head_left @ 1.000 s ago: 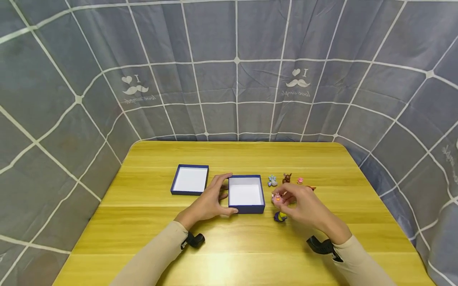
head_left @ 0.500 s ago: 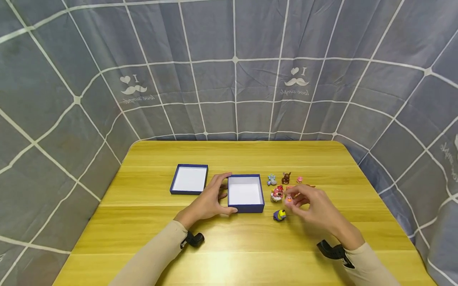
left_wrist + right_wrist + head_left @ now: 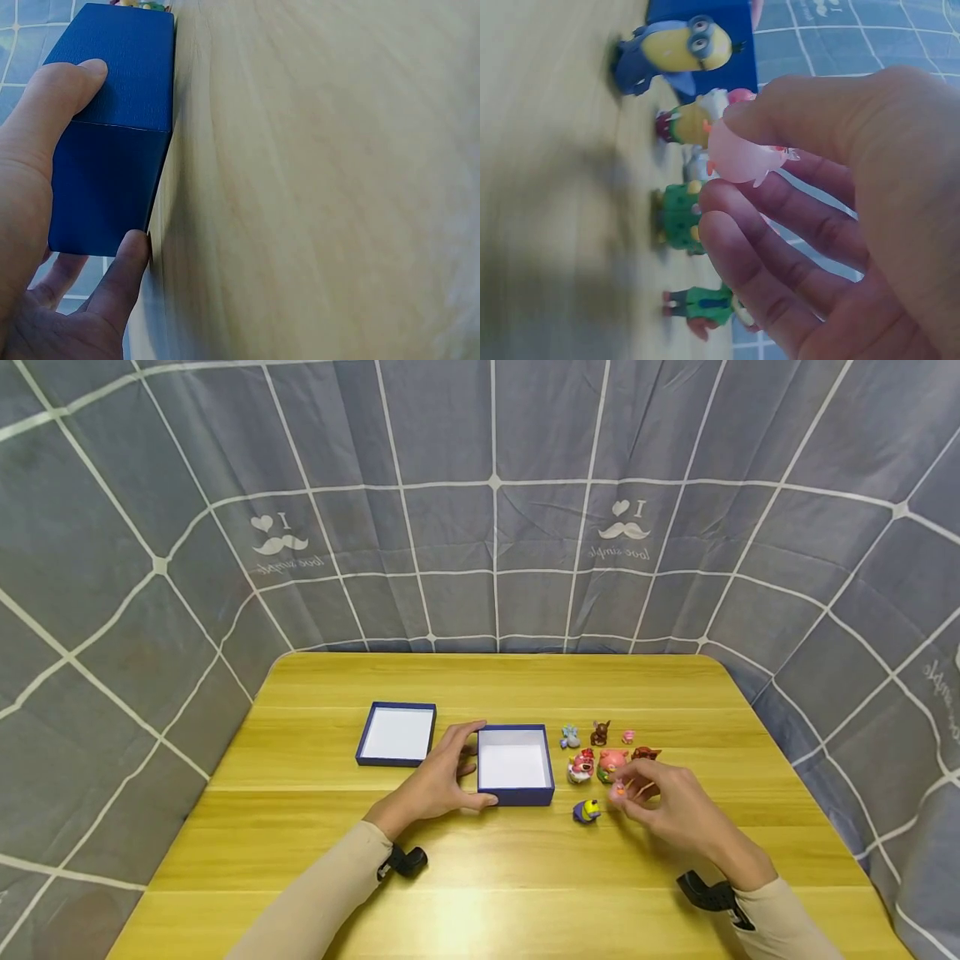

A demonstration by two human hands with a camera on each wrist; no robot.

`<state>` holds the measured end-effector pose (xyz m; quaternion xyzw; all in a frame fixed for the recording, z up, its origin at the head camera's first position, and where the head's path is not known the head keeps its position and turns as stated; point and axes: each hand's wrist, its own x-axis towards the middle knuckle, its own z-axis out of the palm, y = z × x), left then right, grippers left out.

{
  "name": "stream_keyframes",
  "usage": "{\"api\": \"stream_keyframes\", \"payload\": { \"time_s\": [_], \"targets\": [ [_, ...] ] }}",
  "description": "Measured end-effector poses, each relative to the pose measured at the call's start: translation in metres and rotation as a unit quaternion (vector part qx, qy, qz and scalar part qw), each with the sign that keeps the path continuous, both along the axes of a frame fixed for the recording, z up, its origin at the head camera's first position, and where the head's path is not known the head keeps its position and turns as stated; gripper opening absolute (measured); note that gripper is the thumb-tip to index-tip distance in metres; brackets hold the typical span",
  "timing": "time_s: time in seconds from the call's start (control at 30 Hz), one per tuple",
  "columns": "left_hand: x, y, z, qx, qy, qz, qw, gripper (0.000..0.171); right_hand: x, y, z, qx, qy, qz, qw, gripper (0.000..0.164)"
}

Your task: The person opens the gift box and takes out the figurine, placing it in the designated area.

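Note:
My left hand (image 3: 438, 785) grips the open dark-blue box (image 3: 516, 797) at its left side, thumb at the near wall and a finger at the far corner. White lines the box's inside. In the left wrist view the thumb lies against the blue wall (image 3: 124, 90). My right hand (image 3: 678, 806) pinches a small, round pink figurine (image 3: 618, 791) between thumb and fingers, just above the table. In the right wrist view this pink figurine (image 3: 739, 154) has small orange feet. Left of that hand lies a yellow and blue minion figurine (image 3: 587, 812).
Several toy figurines stand right of the box: a red-and-white one (image 3: 581, 767), a pink and green pig (image 3: 612, 762), a reddish-brown one (image 3: 645, 753), a pale-blue one (image 3: 570, 737), a brown one (image 3: 599, 733) and a tiny pink one (image 3: 628, 737). The box lid (image 3: 397, 733) lies at the left.
My right hand has moved right and slightly nearer with the pink figurine, uncovering the red-and-white figurine and the pig. My left hand and the box have stayed in place.

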<state>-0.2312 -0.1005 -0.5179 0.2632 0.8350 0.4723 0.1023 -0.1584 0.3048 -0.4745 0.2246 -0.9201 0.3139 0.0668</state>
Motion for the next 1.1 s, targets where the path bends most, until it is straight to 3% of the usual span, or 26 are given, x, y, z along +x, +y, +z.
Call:
{"api": "stream_keyframes", "payload": {
  "time_s": [0.33,1.1],
  "targets": [
    [0.001,-0.001,0.001,0.0,-0.003,-0.003,1.0,0.124,0.0,0.002,-0.013,0.01,-0.065,0.003,0.998,0.022],
    [0.0,-0.001,0.003,-0.003,-0.004,-0.003,1.0,0.124,0.0,0.004,-0.019,0.034,-0.074,0.004,0.997,0.02]
  ]
}}
